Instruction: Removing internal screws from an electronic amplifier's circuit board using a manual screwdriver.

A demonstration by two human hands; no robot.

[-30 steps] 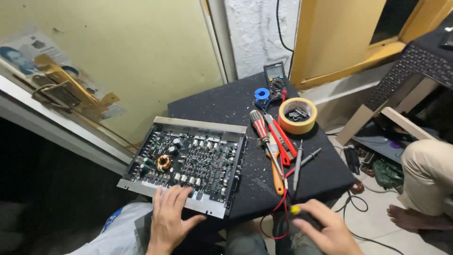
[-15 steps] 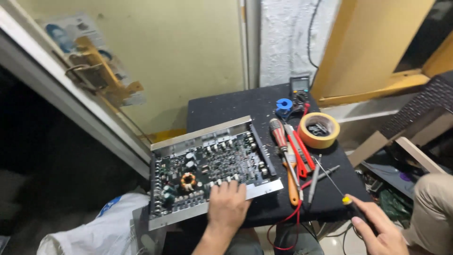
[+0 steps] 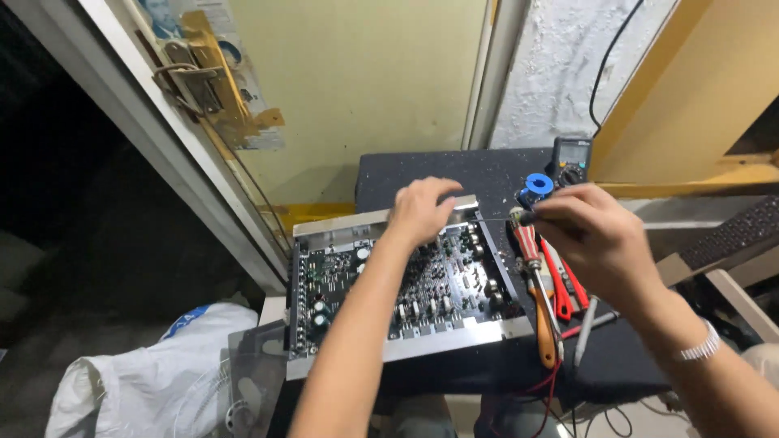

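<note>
Two bare hands work over an open amplifier board point(image 3: 406, 292) that lies in its metal tray on a black table point(image 3: 487, 166). The left hand point(image 3: 422, 209) rests on the tray's far edge, fingers curled down over the rim. The right hand point(image 3: 596, 235) is closed around a thin screwdriver point(image 3: 495, 219) whose shaft points left toward the board's far right corner. Just right of the board lie a red-handled screwdriver point(image 3: 527, 243), an orange-handled tool point(image 3: 545, 341) and red pliers point(image 3: 564, 288). A blue spool point(image 3: 537, 185) and a multimeter point(image 3: 570, 158) stand at the table's far side. A white bag point(image 3: 138, 381) sits low on the left.
</note>
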